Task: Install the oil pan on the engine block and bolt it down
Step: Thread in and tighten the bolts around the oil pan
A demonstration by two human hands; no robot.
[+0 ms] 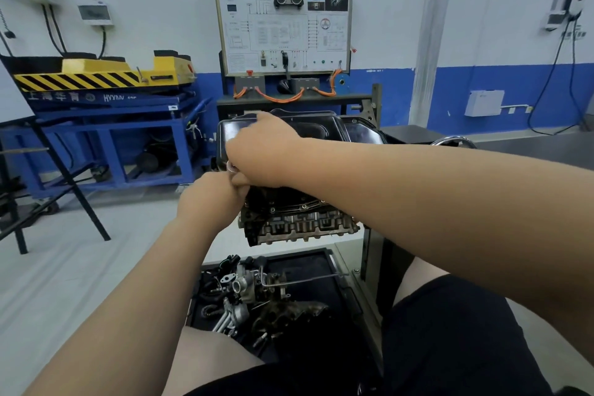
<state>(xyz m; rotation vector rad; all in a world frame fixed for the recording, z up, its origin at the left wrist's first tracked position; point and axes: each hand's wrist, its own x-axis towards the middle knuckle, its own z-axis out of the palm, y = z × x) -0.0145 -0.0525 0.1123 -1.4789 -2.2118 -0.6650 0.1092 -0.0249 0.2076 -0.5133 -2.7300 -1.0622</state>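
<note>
A: Head view, item 1: oil pan (305,125), where?
B: Blk, seated on top of engine block (299,219), block up on a stand.
A: Item 2, hands?
B: R hand (257,151) reaches across the pan's near-left corner, fingers bent down at the edge. L hand (215,193) just below it, fingers curled, touching R hand.
A: Holding anything?
B: Small shiny metal piece (230,167) shows btwn them. Can't tell which hand has it, or how tightly.
A: Misc?
B: Tray (308,270) under block w/ loose engine parts (250,292). Training board (283,22) at back wall. Yellow lift table (96,72) on blue cart (112,128), left.
</note>
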